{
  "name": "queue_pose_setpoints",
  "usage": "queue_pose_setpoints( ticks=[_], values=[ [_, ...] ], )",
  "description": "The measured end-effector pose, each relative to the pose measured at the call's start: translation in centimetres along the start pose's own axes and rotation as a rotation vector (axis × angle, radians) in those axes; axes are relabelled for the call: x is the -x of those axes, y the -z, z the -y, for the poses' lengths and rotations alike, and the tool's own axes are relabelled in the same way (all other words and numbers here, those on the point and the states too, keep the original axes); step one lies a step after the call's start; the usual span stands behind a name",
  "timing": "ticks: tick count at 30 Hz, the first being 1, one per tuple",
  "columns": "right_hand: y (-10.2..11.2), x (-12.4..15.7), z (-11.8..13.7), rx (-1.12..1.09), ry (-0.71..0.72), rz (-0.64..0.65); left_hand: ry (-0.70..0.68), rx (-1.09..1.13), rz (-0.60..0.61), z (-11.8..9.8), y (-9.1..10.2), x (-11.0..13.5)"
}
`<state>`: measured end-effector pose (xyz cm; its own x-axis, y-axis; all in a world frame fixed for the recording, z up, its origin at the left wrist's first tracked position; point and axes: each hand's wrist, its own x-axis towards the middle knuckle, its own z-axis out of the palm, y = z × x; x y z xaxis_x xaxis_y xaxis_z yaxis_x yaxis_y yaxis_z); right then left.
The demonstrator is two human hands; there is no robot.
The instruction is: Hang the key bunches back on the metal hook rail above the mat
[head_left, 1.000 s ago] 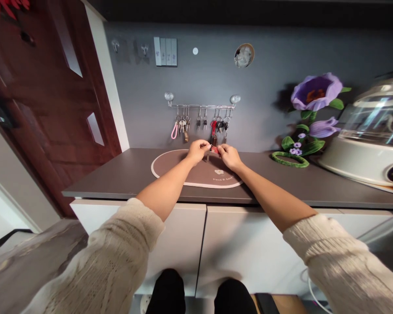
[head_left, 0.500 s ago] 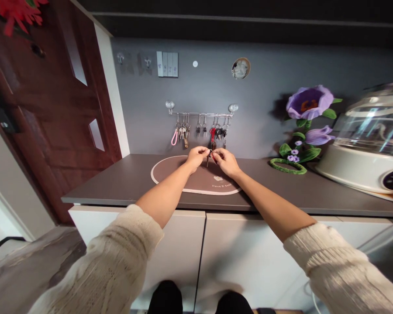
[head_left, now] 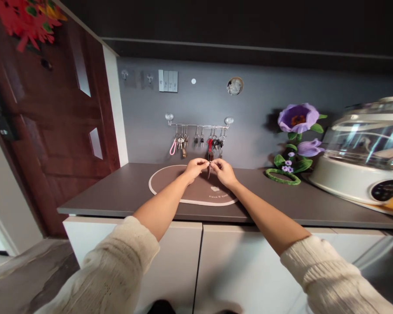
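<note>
Above the brown mat (head_left: 170, 183) my two hands meet fingertip to fingertip. My left hand (head_left: 195, 169) is closed in a pinch on a key (head_left: 209, 172) that points downward. From the other side my right hand (head_left: 225, 172) pinches at the same key, its fingers closed. The top of the key and any ring on it are mostly hidden by the fingertips. Just behind the hands, a clear hook rail (head_left: 196, 126) on the wall carries several bunches of keys, among them a pink loop (head_left: 173, 148) and a red strap (head_left: 210, 145).
Purple fabric flowers (head_left: 298, 118) with a green ring base (head_left: 282, 177) stand on the dark counter (head_left: 105, 192). Farther right is a white appliance with a clear dome (head_left: 343, 174). A reddish-brown door (head_left: 59, 131) is at the left, and a dark overhead cabinet (head_left: 216, 26) hangs above.
My view has tilted upward, so the scene sits lower. The hands stay together at the key. A red bit seen earlier by the right fingertips no longer shows.
</note>
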<state>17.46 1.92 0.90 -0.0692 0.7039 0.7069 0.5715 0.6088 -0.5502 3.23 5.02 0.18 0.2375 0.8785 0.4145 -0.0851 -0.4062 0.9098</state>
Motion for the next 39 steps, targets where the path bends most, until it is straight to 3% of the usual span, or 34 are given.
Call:
queue_pose_setpoints(
  ticks=[5, 14, 18, 30, 39],
  values=[
    [0.0, 0.1, -0.1, -0.125, -0.058, 0.023, 0.014, 0.034, -0.004, -0.1, -0.2, 0.2],
    [0.5, -0.3, -0.5, -0.123, -0.04, 0.018, -0.04, 0.019, -0.006, -0.6, -0.6, 0.6],
    [1.3, -0.9, -0.4, -0.076, -0.026, -0.024, -0.036, 0.002, -0.07, -0.7, -0.6, 0.6],
    [5.6, -6.9, -1.9, 0.073, -0.156, -0.205, 0.041, -0.099, -0.102, 0.4, -0.5, 0.1],
    [5.8, -11.2, -2.2, 0.14, -0.297, -0.298, 0.039, -0.162, -0.084, 1.1, -0.6, -0.3]
  ],
)
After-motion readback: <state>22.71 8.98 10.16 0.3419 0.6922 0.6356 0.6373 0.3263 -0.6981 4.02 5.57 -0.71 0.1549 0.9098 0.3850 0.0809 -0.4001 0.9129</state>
